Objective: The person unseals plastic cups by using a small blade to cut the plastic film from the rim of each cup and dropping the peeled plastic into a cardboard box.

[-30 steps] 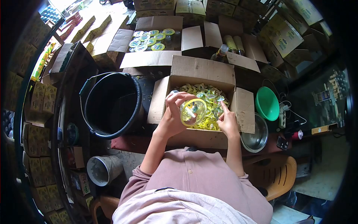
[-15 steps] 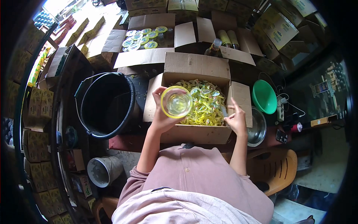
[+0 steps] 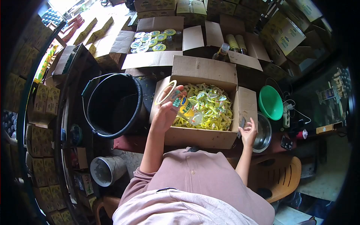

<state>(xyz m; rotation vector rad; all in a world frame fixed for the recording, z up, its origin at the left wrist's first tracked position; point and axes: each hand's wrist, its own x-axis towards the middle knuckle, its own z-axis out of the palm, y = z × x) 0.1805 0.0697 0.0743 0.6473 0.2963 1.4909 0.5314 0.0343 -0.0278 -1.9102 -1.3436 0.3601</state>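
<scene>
My left hand [image 3: 162, 119] grips a clear plastic cup [image 3: 179, 102] with a printed lemon label. The cup lies tilted, its yellowish rim up to the left and its base down to the right. Between the fingertips of my right hand [image 3: 249, 134] is a small flat grey blade [image 3: 242, 122], beside the right side of the cardboard box [image 3: 202, 137]. Yellow and clear plastic strips and lid scraps [image 3: 213, 107] fill that open box, which stands below and behind the cup.
A black bucket [image 3: 139, 98] stands left of the box. On the right are a green bowl [image 3: 270, 103] and a metal bowl [image 3: 264, 135]. Behind, an open carton holds several lidded cups [image 3: 159, 47], near a bottle [image 3: 221, 53]. A whitish bucket [image 3: 117, 170] and an orange chair [image 3: 283, 174] stand lower.
The cup has turned from rim facing me to lying sideways, its label now showing. My right hand has moved down and outward from the box's edge with the blade. The view has shifted slightly.
</scene>
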